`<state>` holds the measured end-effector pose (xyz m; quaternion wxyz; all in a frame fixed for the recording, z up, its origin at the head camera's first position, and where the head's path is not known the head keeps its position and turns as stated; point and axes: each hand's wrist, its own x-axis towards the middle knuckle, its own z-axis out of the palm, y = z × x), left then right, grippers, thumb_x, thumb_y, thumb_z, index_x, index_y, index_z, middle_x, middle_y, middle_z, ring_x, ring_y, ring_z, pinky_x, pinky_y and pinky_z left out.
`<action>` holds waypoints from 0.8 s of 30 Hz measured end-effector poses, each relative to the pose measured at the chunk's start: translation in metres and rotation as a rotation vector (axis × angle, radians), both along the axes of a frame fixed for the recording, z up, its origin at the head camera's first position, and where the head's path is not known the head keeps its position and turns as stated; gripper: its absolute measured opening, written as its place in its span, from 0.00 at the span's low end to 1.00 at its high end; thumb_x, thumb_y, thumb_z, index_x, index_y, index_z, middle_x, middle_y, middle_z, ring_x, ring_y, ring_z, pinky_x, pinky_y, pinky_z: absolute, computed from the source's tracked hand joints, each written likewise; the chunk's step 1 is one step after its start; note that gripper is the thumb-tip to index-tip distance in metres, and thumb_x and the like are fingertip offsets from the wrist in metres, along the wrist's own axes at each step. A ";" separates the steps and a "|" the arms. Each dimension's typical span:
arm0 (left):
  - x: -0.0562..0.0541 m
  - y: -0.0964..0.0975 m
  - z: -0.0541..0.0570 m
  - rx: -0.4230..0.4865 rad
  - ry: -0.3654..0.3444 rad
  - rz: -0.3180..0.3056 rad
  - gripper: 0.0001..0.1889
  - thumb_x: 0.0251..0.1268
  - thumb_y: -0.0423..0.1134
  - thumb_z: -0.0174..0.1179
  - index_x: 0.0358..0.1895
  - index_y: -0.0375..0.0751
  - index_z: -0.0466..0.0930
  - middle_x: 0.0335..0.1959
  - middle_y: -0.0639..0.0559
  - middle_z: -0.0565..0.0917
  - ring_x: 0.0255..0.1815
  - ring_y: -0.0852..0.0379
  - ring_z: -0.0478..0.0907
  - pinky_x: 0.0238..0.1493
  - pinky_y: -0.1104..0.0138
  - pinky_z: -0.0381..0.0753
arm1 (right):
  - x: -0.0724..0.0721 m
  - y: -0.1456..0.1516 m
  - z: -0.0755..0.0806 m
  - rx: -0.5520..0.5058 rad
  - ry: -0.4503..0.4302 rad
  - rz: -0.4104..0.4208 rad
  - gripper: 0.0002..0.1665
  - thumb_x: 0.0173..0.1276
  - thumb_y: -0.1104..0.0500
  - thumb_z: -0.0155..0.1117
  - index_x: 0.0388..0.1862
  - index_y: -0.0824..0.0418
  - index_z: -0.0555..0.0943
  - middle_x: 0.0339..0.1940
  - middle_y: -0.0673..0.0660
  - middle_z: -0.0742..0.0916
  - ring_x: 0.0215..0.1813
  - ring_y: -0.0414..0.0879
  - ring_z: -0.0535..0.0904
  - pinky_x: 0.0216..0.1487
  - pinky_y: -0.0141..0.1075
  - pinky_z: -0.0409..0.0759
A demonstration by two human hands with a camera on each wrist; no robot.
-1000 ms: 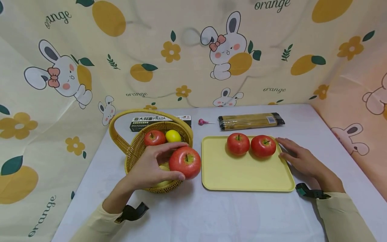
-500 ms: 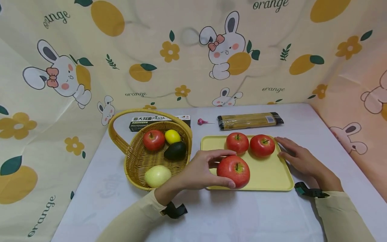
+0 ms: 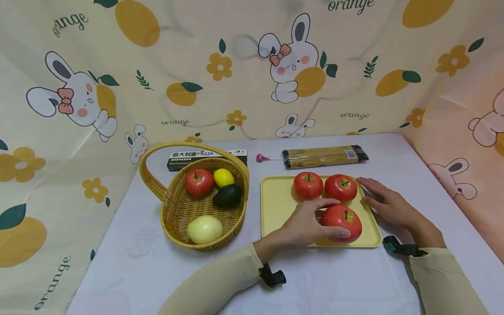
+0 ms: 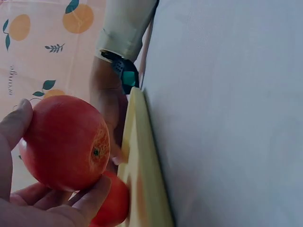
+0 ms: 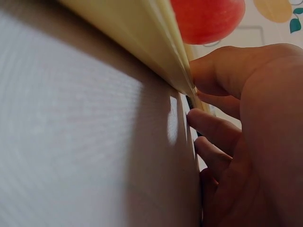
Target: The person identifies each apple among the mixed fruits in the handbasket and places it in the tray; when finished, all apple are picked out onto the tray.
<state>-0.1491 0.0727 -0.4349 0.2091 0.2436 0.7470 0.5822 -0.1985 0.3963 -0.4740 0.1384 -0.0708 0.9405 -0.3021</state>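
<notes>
My left hand [image 3: 305,225] grips a red apple [image 3: 341,224] between thumb and fingers, over the front right part of the yellow tray [image 3: 275,214]. In the left wrist view the held apple [image 4: 66,142] is in the air, its stem end facing the tray. Two more red apples, one at the back middle [image 3: 308,186] and one to its right [image 3: 341,188], sit on the tray. My right hand [image 3: 393,210] rests at the tray's right edge with fingers extended. In the right wrist view its thumb [image 5: 208,75] touches the tray's rim.
Left of the tray stands a wicker basket [image 3: 169,214] with a tall handle. Inside are a red apple [image 3: 199,183], a lemon [image 3: 224,178], a dark avocado [image 3: 227,195] and a pale green fruit [image 3: 204,229]. Behind lie a pasta box [image 3: 185,161], a lollipop [image 3: 260,158] and packaged pasta [image 3: 323,156].
The left hand has carried the apple rightward from over the basket to over the tray's front right, uncovering the avocado and pale fruit. The right hand has stayed at the tray's edge.
</notes>
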 end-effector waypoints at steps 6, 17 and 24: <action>-0.003 0.021 -0.005 -0.047 -0.020 0.028 0.33 0.67 0.47 0.79 0.74 0.57 0.79 0.59 0.67 0.84 0.53 0.72 0.81 0.52 0.77 0.85 | 0.000 0.002 0.000 -0.011 0.009 0.012 0.47 0.85 0.42 0.61 0.93 0.49 0.53 0.90 0.74 0.57 0.87 0.82 0.48 0.70 0.88 0.58; -0.006 0.024 -0.024 -0.102 -0.009 0.005 0.35 0.66 0.45 0.80 0.75 0.55 0.77 0.61 0.64 0.85 0.57 0.71 0.81 0.59 0.76 0.84 | 0.000 0.002 -0.003 -0.016 0.019 0.019 0.47 0.85 0.43 0.62 0.93 0.50 0.54 0.90 0.73 0.58 0.87 0.81 0.50 0.71 0.87 0.58; -0.008 0.020 -0.023 -0.181 0.141 -0.014 0.40 0.62 0.47 0.83 0.77 0.53 0.75 0.62 0.62 0.85 0.58 0.72 0.80 0.59 0.78 0.82 | -0.002 0.003 -0.002 0.009 0.009 0.024 0.47 0.86 0.41 0.59 0.93 0.50 0.52 0.90 0.74 0.57 0.87 0.81 0.48 0.71 0.87 0.58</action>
